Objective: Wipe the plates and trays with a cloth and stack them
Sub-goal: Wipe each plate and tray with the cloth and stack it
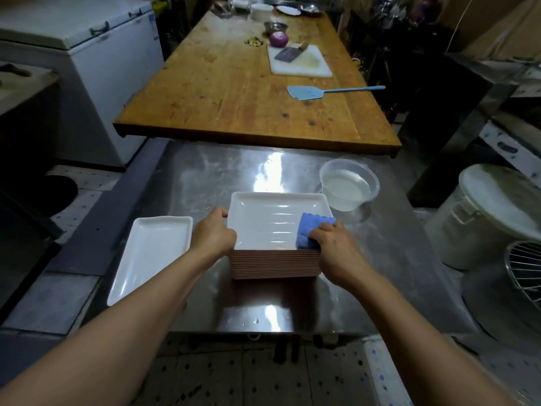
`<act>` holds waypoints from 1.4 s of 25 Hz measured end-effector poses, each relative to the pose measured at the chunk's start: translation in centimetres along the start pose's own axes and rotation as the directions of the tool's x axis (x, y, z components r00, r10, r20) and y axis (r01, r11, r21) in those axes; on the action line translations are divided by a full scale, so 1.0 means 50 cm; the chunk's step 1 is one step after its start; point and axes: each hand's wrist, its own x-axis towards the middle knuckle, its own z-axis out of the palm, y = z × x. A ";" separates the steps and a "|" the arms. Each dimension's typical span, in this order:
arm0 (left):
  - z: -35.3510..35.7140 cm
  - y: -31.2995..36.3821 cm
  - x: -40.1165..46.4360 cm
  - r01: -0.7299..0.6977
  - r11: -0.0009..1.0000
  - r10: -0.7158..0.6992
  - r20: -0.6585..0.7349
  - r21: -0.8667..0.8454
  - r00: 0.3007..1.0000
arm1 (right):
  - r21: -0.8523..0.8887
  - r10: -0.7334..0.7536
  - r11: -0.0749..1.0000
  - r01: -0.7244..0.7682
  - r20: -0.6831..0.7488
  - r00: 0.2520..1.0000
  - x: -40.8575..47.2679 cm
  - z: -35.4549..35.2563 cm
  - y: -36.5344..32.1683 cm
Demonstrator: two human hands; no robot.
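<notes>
Stainless steel table [205,177] was where we had everything set up, with a tall stack of white trays [275,263] sitting near the front edge, pinkish rims showing down its side. Our left hand [213,233] gripped the left rim of the top tray [263,218], fingers curled over the edge, thumb side toward us. Our right hand [333,244] was curled round a blue cloth [311,230], pressing it down inside the top tray at its right side, the scalloped edge of the cloth poking out past the fingers. Just left of the stack, a single white tray [149,259] lay flat on the steel by itself, close to the stack, though we couldn't tell if they touched since our left wrist covered the gap. Behind the stack to the right sat a clear plastic tub [348,189] with cloudy water in it, near the tray stack but apart from it. Further back, a long wooden table [234,92] butted up against the steel one, and on it lay a blue fly swatter [316,92], a white cutting board [301,65] with a cleaver [288,52] on top, a purple onion [278,39] and a small metal bowl [275,25]. Off to the left stood a white chest freezer [87,54], and on the right a white lidded bucket [491,212] with a wire rack [524,268] in front of it.
</notes>
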 end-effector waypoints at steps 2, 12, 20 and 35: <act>-0.006 -0.004 -0.001 -0.003 0.996 0.006 0.031 -0.093 1.000 | 0.131 -0.039 0.991 0.034 0.035 0.999 0.010 0.007 -0.037; -0.035 -0.016 -0.003 0.054 0.939 0.037 0.255 -0.341 0.966 | 0.249 -0.129 0.960 0.125 -0.003 0.992 0.127 0.082 -0.158; -0.014 -0.009 0.007 -0.012 0.997 0.018 0.083 -0.076 0.996 | 0.027 -0.031 0.999 0.031 0.000 1.000 0.177 0.078 -0.124; 0.003 0.015 -0.014 -0.036 0.991 0.048 -0.092 0.130 0.995 | -0.164 0.110 0.981 -0.100 0.054 0.992 -0.017 -0.045 -0.008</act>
